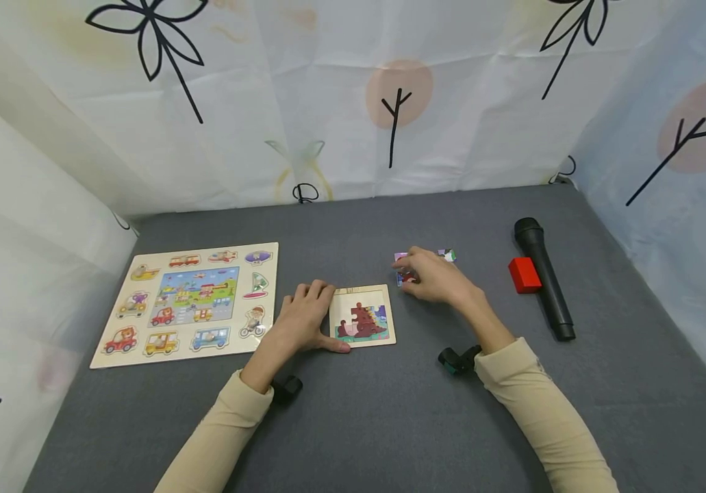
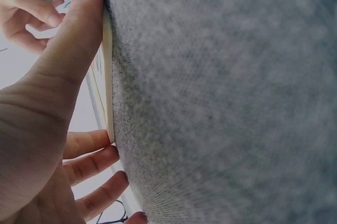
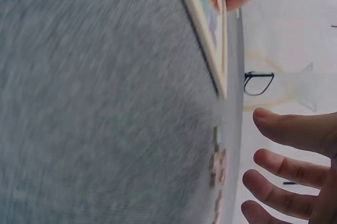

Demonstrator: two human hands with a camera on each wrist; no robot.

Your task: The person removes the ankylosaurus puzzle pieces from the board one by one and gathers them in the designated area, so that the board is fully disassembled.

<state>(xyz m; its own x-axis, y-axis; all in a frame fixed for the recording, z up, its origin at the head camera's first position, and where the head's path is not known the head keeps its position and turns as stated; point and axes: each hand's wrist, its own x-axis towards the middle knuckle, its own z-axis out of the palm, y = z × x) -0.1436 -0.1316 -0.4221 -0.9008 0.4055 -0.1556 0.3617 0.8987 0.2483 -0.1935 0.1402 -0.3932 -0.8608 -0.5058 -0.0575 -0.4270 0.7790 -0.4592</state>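
A small square jigsaw puzzle in a pale wooden frame (image 1: 392,316) lies at the middle of the table, part of a dark red figure assembled inside it. My left hand (image 1: 300,318) rests at its left side, the thumb along the front edge and the fingertips near the far left corner. To the right of the frame, my right hand (image 1: 437,279) is over several loose puzzle pieces (image 1: 448,255), partly covering them. In the right wrist view its fingers (image 3: 284,169) are spread, and no piece shows between them.
A large wooden vehicle puzzle board (image 1: 269,274) lies to the left, close to the left hand. Over on the right, a black microphone (image 1: 546,281) lies beside a red block (image 1: 524,275). Printed white cloth walls (image 1: 328,103) enclose the grey table (image 1: 365,424).
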